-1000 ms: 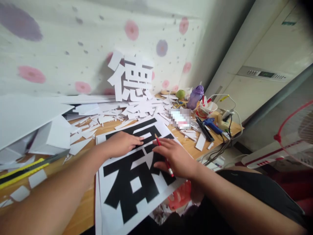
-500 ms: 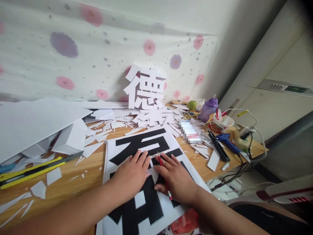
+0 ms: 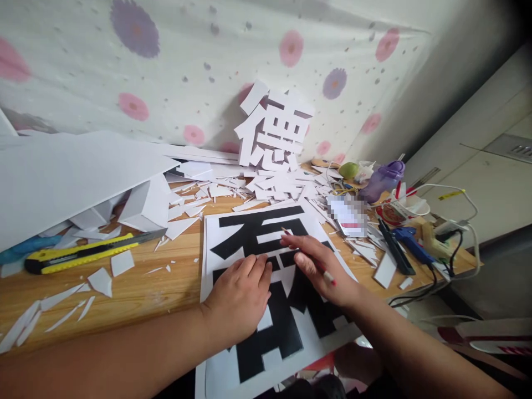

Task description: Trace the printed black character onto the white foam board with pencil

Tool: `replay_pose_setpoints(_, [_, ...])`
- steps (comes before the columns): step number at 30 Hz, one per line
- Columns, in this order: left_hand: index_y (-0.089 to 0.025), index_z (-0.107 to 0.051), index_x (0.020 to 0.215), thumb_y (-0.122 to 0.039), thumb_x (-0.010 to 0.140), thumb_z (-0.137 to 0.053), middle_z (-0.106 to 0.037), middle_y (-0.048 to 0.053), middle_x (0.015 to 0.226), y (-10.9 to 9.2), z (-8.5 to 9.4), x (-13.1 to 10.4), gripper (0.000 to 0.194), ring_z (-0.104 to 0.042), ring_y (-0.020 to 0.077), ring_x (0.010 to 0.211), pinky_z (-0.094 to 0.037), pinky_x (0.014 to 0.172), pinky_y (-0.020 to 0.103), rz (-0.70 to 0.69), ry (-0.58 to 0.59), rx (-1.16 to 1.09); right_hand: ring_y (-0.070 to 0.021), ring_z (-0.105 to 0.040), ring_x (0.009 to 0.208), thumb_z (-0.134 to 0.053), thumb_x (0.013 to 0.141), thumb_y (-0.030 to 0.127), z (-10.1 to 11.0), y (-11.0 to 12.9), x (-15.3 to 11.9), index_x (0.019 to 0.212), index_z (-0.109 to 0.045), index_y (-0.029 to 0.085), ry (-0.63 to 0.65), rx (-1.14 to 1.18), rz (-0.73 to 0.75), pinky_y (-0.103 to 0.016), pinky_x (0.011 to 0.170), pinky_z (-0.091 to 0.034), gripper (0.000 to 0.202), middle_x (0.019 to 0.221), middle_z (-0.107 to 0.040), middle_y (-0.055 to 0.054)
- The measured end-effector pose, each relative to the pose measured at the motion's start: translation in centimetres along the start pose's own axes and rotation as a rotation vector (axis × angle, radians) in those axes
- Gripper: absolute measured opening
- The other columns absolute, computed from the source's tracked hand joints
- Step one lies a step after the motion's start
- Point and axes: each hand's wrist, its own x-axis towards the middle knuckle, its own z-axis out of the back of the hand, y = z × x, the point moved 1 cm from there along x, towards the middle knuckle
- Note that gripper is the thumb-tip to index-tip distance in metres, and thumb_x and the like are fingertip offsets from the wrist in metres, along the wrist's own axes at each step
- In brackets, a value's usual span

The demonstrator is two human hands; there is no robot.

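Observation:
A white sheet printed with a bold black character (image 3: 285,324) lies on the wooden table, apparently on top of a white board. My left hand (image 3: 241,296) rests flat on its middle, fingers side by side and pointing away from me. Over the right part of the sheet, my right hand (image 3: 322,269) is raised and turned on its side. It holds a red pencil (image 3: 330,277); the tip pokes out past the fingers toward the upper part of the character, while the hand covers most of the shaft. I cannot tell whether the tip touches the paper.
White foam-board scraps (image 3: 270,185) lie behind the sheet, before a standing white cut-out character (image 3: 274,130). To the left are a yellow utility knife (image 3: 83,253) and large white boards (image 3: 83,177). A phone (image 3: 347,213), black tool (image 3: 394,246), blue glue gun (image 3: 415,244) and purple bottle (image 3: 382,180) sit right.
My right hand has lifted off the sheet and turned, and the pencil has swung with it. My left hand still lies on the paper. The whole view has shifted to the left.

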Motion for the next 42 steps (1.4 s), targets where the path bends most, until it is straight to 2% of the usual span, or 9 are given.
replay_pose_setpoints(2, [-0.002, -0.07, 0.127, -0.035, 0.101, -0.053, -0.075, 0.024, 0.129, -0.1, 0.0, 0.0, 0.045, -0.068, 0.034, 0.119, -0.055, 0.1, 0.045, -0.044, -0.017, 0.01, -0.0222, -0.073, 0.088, -0.048, 0.105, 0.052, -0.9, 0.5, 2.5, 0.12, -0.075, 0.019, -0.05, 0.247, -0.027, -0.038, 0.079, -0.06, 0.045, 0.099, -0.078, -0.011])
replay_pose_setpoints(5, [-0.001, -0.072, 0.123, -0.035, 0.101, -0.054, -0.076, 0.026, 0.124, -0.3, 0.0, -0.2, 0.044, -0.07, 0.0354, 0.12, -0.057, 0.097, 0.043, -0.064, -0.043, 0.023, -0.0149, -0.062, 0.058, -0.063, 0.094, 0.055, -3.7, 0.6, 5.9, 0.08, -0.072, 0.018, -0.033, 0.513, -0.229, -0.028, 0.057, -0.053, 0.041, 0.064, -0.067, -0.002])
replay_pose_setpoints(8, [-0.002, -0.072, 0.122, -0.034, 0.099, -0.054, -0.076, 0.029, 0.121, -0.5, -0.1, -0.4, 0.043, -0.074, 0.0379, 0.113, -0.06, 0.088, 0.044, -0.042, -0.064, 0.031, -0.0114, -0.052, 0.043, -0.071, 0.079, 0.041, -6.5, -0.1, 7.3, 0.071, -0.058, 0.022, -0.067, 0.704, -0.411, -0.023, 0.044, -0.042, 0.025, 0.05, -0.059, 0.005])
replay_pose_setpoints(11, [0.0, -0.071, 0.122, -0.03, 0.093, -0.059, -0.076, 0.032, 0.12, -0.6, -0.2, -0.5, 0.043, -0.075, 0.04, 0.111, -0.061, 0.087, 0.046, -0.041, -0.073, 0.025, -0.0097, -0.047, 0.039, -0.069, 0.066, 0.028, -7.9, -0.8, 7.1, 0.064, -0.051, 0.023, -0.162, 0.719, -0.479, -0.021, 0.041, -0.038, 0.019, 0.048, -0.059, 0.006])
replay_pose_setpoints(19, [0.0, -0.065, 0.127, -0.03, 0.087, -0.061, -0.073, 0.037, 0.123, -0.7, 0.1, -0.5, 0.05, -0.074, 0.0431, 0.115, -0.061, 0.091, 0.049, -0.066, -0.058, -0.005, -0.0127, -0.053, 0.048, -0.062, 0.065, 0.027, -7.8, -0.8, 6.3, 0.055, -0.049, 0.024, -0.213, 0.537, -0.496, -0.024, 0.046, -0.042, 0.018, 0.053, -0.06, 0.002])
replay_pose_setpoints(27, [-0.002, -0.064, 0.127, -0.029, 0.084, -0.058, -0.073, 0.034, 0.125, -0.5, 0.3, -0.5, 0.052, -0.073, 0.0426, 0.116, -0.06, 0.095, 0.05, -0.101, 0.017, -0.005, -0.0131, -0.05, 0.052, -0.061, 0.068, 0.028, -8.2, -1.0, 6.3, 0.054, -0.047, 0.024, -0.208, 0.421, -0.454, -0.027, 0.05, -0.04, 0.019, 0.055, -0.057, 0.002])
replay_pose_setpoints(31, [-0.002, -0.063, 0.13, -0.028, 0.087, -0.057, -0.07, 0.036, 0.129, -0.6, 0.3, -0.5, 0.051, -0.071, 0.0433, 0.119, -0.059, 0.096, 0.052, -0.092, 0.036, -0.021, -0.0132, -0.048, 0.054, -0.058, 0.066, 0.027, -8.1, -1.2, 6.3, 0.053, -0.044, 0.024, -0.169, 0.425, -0.436, -0.027, 0.052, -0.038, 0.019, 0.054, -0.052, 0.003])
replay_pose_setpoints(37, [-0.002, -0.066, 0.126, -0.029, 0.088, -0.059, -0.072, 0.037, 0.124, -0.6, 0.3, -0.4, 0.047, -0.074, 0.0441, 0.114, -0.062, 0.091, 0.051, -0.07, -0.013, -0.02, -0.012, -0.042, 0.052, -0.056, 0.063, 0.026, -7.7, -0.9, 6.1, 0.051, -0.043, 0.024, -0.121, 0.453, -0.424, -0.027, 0.05, -0.032, 0.017, 0.051, -0.048, 0.004])
replay_pose_setpoints(42, [-0.001, -0.063, 0.131, -0.03, 0.089, -0.058, -0.07, 0.036, 0.128, -0.4, 0.4, -0.4, 0.051, -0.072, 0.0428, 0.12, -0.06, 0.099, 0.052, -0.11, 0.075, -0.035, -0.0117, -0.042, 0.052, -0.054, 0.061, 0.025, -7.5, -0.7, 6.0, 0.051, -0.043, 0.024, -0.11, 0.451, -0.431, -0.026, 0.05, -0.031, 0.015, 0.052, -0.048, 0.004])
